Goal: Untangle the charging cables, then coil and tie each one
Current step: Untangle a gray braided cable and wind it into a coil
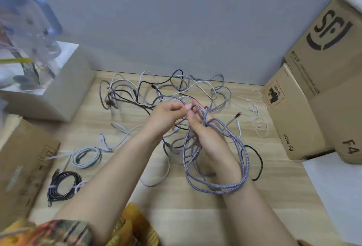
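The right hand [203, 128] is raised over the light wooden floor [176, 216], and a grey-blue braided charging cable [244, 159] is wound around it in several loose loops. The loops form a long oval; its long axis runs from the fingers down along the forearm toward the person, and the low end hangs around the wrist. The fingers of this hand are curled on the strands where they cross at the top of the coil.

The left hand [168, 112] is just beside the right hand, touching it, and its fingertips pinch the same cable where a free strand arches away toward the wall.

Behind the right hand lies the tangled heap of black, white and grey cables [156, 91], spread wide on the floor. Left of the right hand, well apart, a coiled white cable [86, 157] lies flat, and nearer to the person a coiled black cable with white ties [62, 185]. Right of the right hand stand brown cardboard boxes [313, 89]. A thin white cable [258, 114] lies near them.
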